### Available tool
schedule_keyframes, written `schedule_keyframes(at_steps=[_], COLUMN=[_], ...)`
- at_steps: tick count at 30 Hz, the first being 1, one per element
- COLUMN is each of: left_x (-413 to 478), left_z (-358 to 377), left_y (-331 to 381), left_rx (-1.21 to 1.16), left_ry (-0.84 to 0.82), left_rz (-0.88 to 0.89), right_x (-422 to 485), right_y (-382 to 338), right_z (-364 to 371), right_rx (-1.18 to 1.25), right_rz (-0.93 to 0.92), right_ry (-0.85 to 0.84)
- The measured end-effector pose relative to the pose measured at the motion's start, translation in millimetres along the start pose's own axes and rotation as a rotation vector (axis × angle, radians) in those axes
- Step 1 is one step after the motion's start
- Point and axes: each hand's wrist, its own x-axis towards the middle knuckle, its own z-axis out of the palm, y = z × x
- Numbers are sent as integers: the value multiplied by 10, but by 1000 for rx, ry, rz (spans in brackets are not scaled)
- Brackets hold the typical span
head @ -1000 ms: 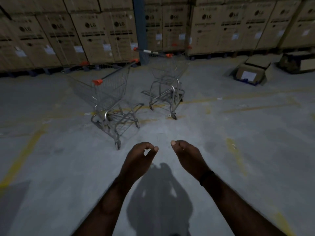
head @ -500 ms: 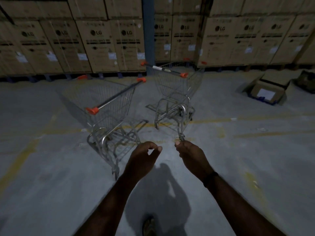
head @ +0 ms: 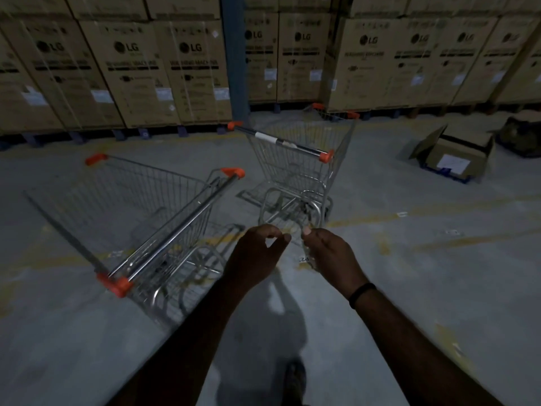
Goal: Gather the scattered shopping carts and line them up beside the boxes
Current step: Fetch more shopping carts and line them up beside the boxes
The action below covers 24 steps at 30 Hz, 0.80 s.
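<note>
Two wire shopping carts with orange handle caps stand on the concrete floor in front of me. The left cart (head: pixel 140 206) is close, its handle bar running diagonally towards me. The right cart (head: pixel 301 171) stands farther back, its handle side facing me, near the stacked cardboard boxes (head: pixel 131 68). My left hand (head: pixel 257 253) and my right hand (head: pixel 328 253) are held out side by side, fingers loosely curled, holding nothing. Both hands are below the right cart's lower frame in the picture and to the right of the left cart's handle.
The wall of boxes on pallets runs along the whole back, split by a blue pillar (head: pixel 232 54). An open cardboard box (head: pixel 450 153) lies on the floor at the right, a dark bundle (head: pixel 521 136) beyond it. Faded yellow lines cross the floor.
I have walked forward, so both carts and the boxes are much nearer and larger. My hands keep the same curled pose, a little higher in view.
</note>
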Motion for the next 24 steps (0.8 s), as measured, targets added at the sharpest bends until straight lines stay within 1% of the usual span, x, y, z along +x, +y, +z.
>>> schedule_keyframes(at_steps=[3, 7, 10, 12, 14, 18, 19, 21, 22, 24], left_x=[586, 1453, 2153, 2616, 3032, 3732, 3890, 4196, 4352, 4624], left_z=[12, 31, -75, -184, -272, -317, -315, -306, -286, -241], left_y=[-76, -240, -274, -243, -261, -581, -672, -827, -930, -1085], left_rx=[-7, 32, 19, 71, 124, 145, 167, 225, 256, 320], left_ry=[4, 0, 61, 120, 139, 110, 102, 74, 65, 35], left_rz=[37, 9, 27, 89, 112, 70, 65, 72, 83, 115], right_x=[590, 1480, 2184, 2636, 3078, 3687, 3784, 3977, 4066, 4204], right_y=[39, 149, 198, 159, 172, 177, 162, 187, 229, 322], right_z=[53, 91, 88, 60, 37, -24, -40, -44, -25, 44], right_rx=[11, 57, -67, -117, -146, -216, -248, -429, -539, -648], right_rz=[-12, -54, -141, -207, -246, -188, -162, -129, -132, -117], right_ry=[-4, 22, 41, 62, 89, 119, 96, 77, 108, 139])
